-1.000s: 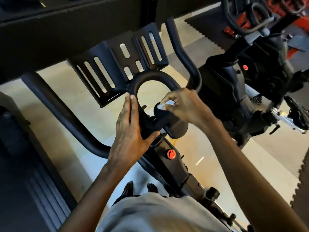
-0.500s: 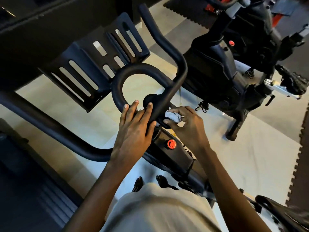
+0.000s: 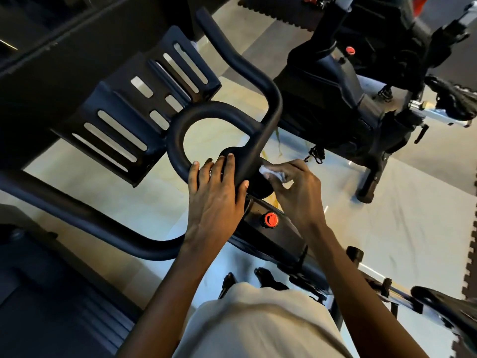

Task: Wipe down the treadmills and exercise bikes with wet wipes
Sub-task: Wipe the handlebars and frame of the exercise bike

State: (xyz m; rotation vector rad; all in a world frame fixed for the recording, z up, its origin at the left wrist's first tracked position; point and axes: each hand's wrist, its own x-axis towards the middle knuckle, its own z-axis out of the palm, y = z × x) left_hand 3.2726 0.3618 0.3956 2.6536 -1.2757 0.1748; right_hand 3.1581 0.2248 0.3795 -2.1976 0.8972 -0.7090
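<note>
I stand over a black exercise bike whose handlebar (image 3: 268, 104) loops in front of me, with a slotted black tray (image 3: 144, 109) bolted ahead of the loop. My left hand (image 3: 215, 192) lies on the hub where the bars join, fingers over the top and thumb round the side. My right hand (image 3: 296, 192) pinches a crumpled white wet wipe (image 3: 271, 173) against the right side of that hub. A red knob (image 3: 269, 219) sits on the frame just below both hands.
A second black exercise bike (image 3: 348, 81) with its own red knob stands to the right on the pale floor. Dark foam mats (image 3: 472, 254) edge the floor at right and far back. A treadmill deck (image 3: 46, 306) lies at lower left. My feet show below the frame.
My right hand came off the top of the hub and went down to its right side with the wipe. My left hand stayed on the hub, with its fingers now lying over the top.
</note>
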